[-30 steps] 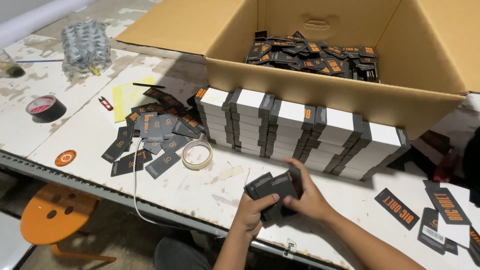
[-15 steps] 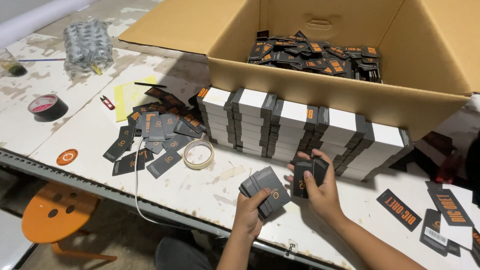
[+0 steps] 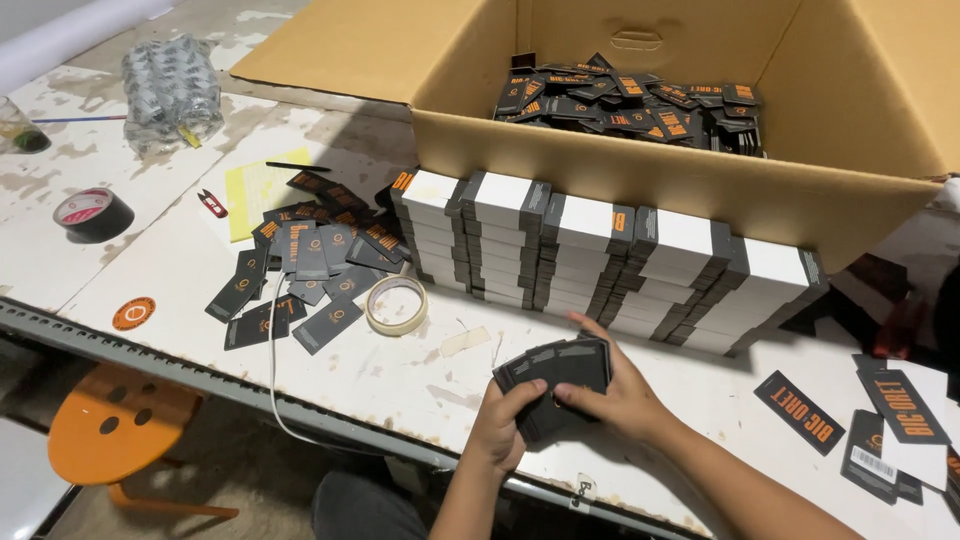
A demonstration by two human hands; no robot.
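Right, both hands are on the cards (image 3: 555, 385) at the near edge of the table (image 3: 420, 375). Left hand (image 3: 505, 430) cups the stack from below, fingers curled and pressed against its underside; right hand (image 3: 615, 395) is laid over the top, fingers closed along the far edge, squeezing the stack square. These look like thin, light, stiff cards, slick-faced, so I'd judge the pile will slide apart unless held by its edges, as it is now. Long axis runs left to right across the grip, tipped slightly up toward the right, and the flat faces look up at the camera.

Just beyond the hands, a wall of stacked boxes (image 3: 600, 255), white tops, dark sides. Left of the grip, a tape ring (image 3: 396, 305), then loose tags (image 3: 310, 265) scattered. Right of it, larger flat labels (image 3: 800, 412). Farthest back, a carton (image 3: 690, 175) heaped with more tags.
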